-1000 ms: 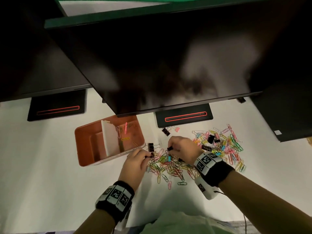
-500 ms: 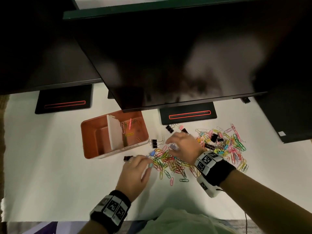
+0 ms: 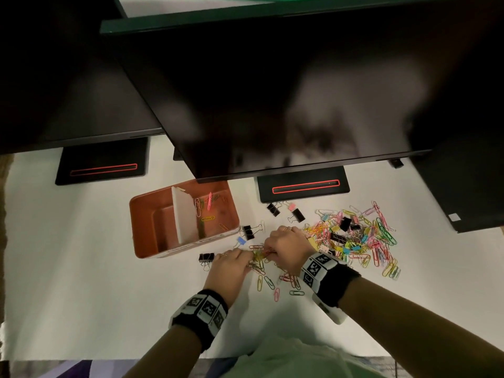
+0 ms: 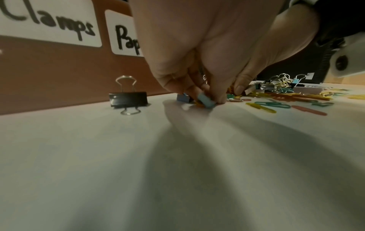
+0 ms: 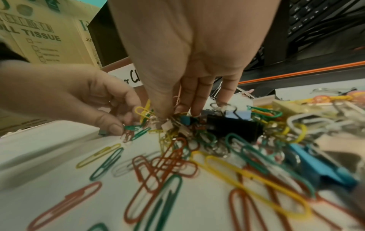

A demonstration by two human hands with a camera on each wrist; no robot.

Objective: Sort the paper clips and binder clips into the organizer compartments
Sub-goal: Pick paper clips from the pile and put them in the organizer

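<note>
The orange organizer (image 3: 144,241) has a white divider; its right compartment holds a few paper clips (image 3: 207,211), and the left one looks empty. My left hand (image 3: 231,266) and right hand (image 3: 283,246) meet over the near heap of coloured paper clips (image 3: 272,282). The left fingers (image 5: 118,125) pinch yellow and green paper clips (image 5: 142,115), with a small teal binder clip (image 4: 206,100) at their tips. The right hand's thumb and fingers (image 5: 177,109) point down and pinch into the same tangle. Black binder clips (image 3: 248,231) (image 3: 206,257) lie beside the organizer.
A larger heap of clips (image 3: 360,236) spreads to the right. Monitors overhang the far half of the white desk, with their black bases (image 3: 302,186) (image 3: 101,167) behind the organizer. The organizer's front carries the labels "Clamps" (image 4: 49,23) and "Pap" (image 4: 124,39).
My left hand has moved right from beside the black binder clip into the near heap. The right hand has drawn back toward me, and the two hands now meet there.
</note>
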